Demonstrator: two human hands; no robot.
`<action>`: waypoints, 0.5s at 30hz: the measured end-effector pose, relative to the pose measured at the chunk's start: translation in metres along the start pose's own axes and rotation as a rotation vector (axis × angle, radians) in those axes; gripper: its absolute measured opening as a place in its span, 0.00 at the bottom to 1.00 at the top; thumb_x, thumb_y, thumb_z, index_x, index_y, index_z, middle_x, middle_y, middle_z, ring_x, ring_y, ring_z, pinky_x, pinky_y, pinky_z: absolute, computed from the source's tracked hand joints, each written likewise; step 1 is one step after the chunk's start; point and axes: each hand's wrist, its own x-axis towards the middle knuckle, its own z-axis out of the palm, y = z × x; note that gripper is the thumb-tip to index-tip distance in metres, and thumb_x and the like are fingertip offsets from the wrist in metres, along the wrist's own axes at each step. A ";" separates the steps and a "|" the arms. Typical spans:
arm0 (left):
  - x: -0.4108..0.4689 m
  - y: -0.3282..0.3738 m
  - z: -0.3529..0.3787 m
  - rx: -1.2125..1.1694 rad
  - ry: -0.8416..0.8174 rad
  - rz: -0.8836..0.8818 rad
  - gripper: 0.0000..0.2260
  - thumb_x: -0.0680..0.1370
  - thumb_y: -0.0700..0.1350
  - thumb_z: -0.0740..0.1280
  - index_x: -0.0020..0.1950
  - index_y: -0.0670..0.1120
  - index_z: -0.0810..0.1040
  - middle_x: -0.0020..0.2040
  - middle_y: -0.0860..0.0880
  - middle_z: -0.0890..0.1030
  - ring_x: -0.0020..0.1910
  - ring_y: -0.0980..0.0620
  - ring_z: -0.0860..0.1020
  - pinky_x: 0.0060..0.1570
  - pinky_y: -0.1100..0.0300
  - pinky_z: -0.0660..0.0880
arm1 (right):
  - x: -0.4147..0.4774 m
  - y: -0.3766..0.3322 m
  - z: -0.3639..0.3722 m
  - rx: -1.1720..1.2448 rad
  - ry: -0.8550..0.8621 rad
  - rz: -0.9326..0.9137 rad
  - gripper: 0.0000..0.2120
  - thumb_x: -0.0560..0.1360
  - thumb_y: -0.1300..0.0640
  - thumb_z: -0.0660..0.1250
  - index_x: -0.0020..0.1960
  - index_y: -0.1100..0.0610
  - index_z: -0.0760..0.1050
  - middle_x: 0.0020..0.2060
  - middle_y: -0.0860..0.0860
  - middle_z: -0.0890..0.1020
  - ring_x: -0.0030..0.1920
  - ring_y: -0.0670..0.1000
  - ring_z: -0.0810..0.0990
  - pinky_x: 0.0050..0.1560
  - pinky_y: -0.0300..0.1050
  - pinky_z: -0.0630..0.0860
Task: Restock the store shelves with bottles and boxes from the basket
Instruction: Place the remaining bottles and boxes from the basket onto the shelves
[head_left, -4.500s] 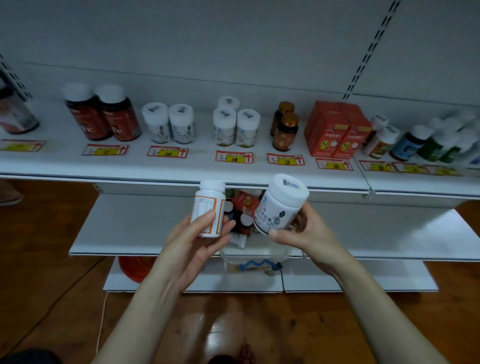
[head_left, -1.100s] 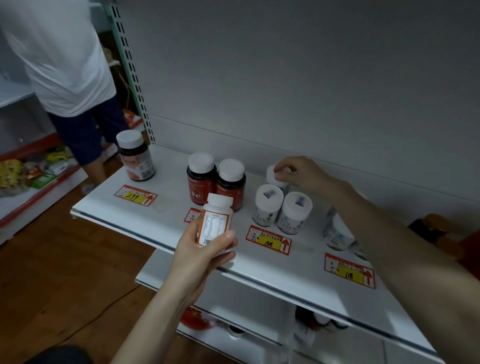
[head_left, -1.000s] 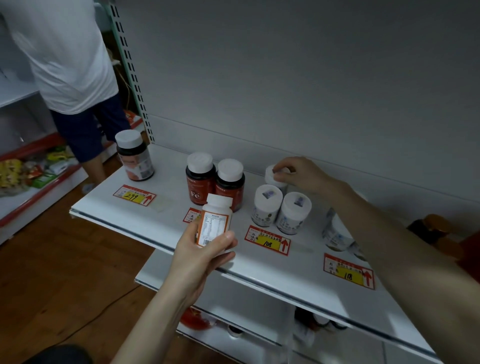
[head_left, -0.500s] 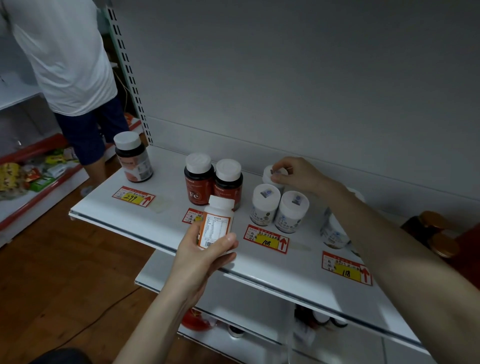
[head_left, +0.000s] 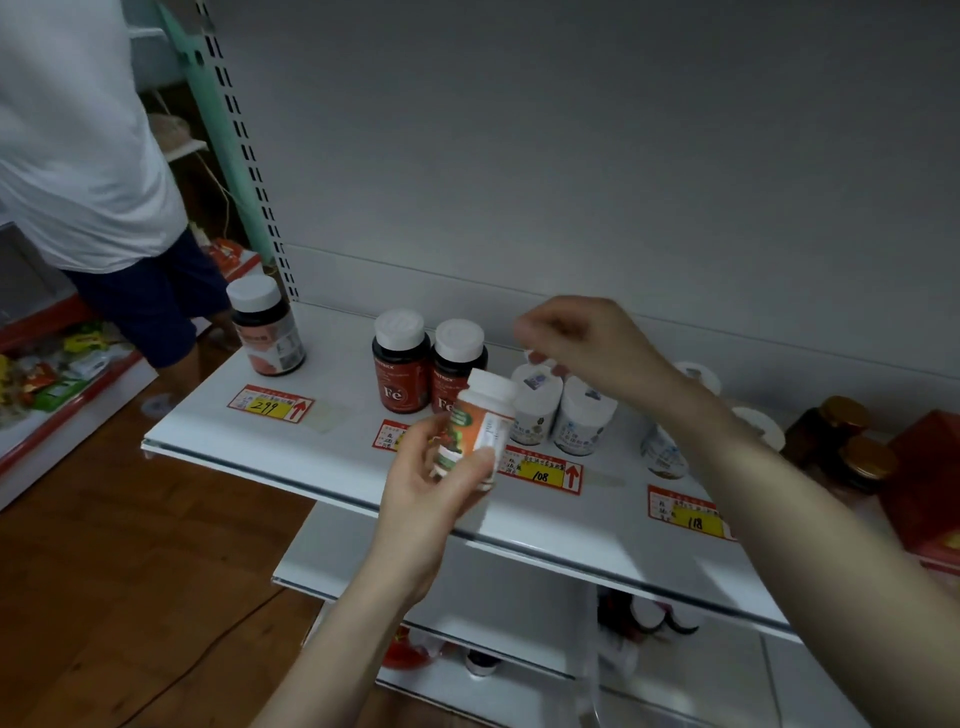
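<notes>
Orange-labelled and white-capped, the bottle (head_left: 480, 415) stands upright in my left hand (head_left: 426, 493). My thumb is on one side and my fingers curl round the other, holding it above the front edge of the shelf (head_left: 332, 467). From here it hides the lower part of one of the two dark red bottles (head_left: 400, 364) marked "Fe", which stand touching side by side.

My right hand (head_left: 592, 343) hangs over the pair of white bottles (head_left: 584, 421) just right of the red ones. Its fingers are curled and blurred, and I cannot tell whether the fingertips touch a cap behind the pair or hold nothing. My right forearm crosses the shelf and covers part of more white containers (head_left: 662, 452) behind it.

Further right stand amber jars (head_left: 841, 431) with gold lids, then a red box (head_left: 930, 483) at the frame edge. Red and yellow price tags (head_left: 543, 470) run along the front of the shelf. At the left end a dark bottle with a white cap (head_left: 265, 327) stands alone, well apart from the rest.

Below, a lower shelf (head_left: 498, 587) juts out, and the dim things under it are unclear. Another person (head_left: 78, 145), in a white shirt and dark shorts, stands at the left on the wooden floor (head_left: 130, 571).
</notes>
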 end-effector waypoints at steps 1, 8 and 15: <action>-0.001 0.000 0.001 0.054 0.006 0.051 0.19 0.71 0.39 0.70 0.60 0.48 0.72 0.52 0.46 0.80 0.47 0.55 0.81 0.47 0.61 0.79 | -0.008 -0.007 0.004 -0.018 -0.045 0.024 0.09 0.74 0.47 0.64 0.45 0.51 0.78 0.39 0.48 0.82 0.40 0.47 0.81 0.39 0.39 0.77; -0.009 -0.001 0.002 0.166 -0.060 0.178 0.21 0.68 0.35 0.73 0.56 0.49 0.71 0.50 0.50 0.79 0.42 0.62 0.80 0.42 0.69 0.76 | -0.040 -0.020 0.021 0.019 -0.033 0.134 0.08 0.72 0.50 0.68 0.44 0.54 0.82 0.42 0.51 0.84 0.37 0.39 0.78 0.41 0.36 0.75; -0.010 -0.012 -0.004 0.333 -0.377 0.108 0.16 0.72 0.45 0.71 0.57 0.42 0.76 0.47 0.49 0.82 0.43 0.60 0.79 0.43 0.71 0.73 | -0.078 -0.007 0.014 0.102 0.101 0.174 0.03 0.73 0.58 0.69 0.44 0.54 0.81 0.45 0.56 0.84 0.43 0.48 0.81 0.45 0.43 0.76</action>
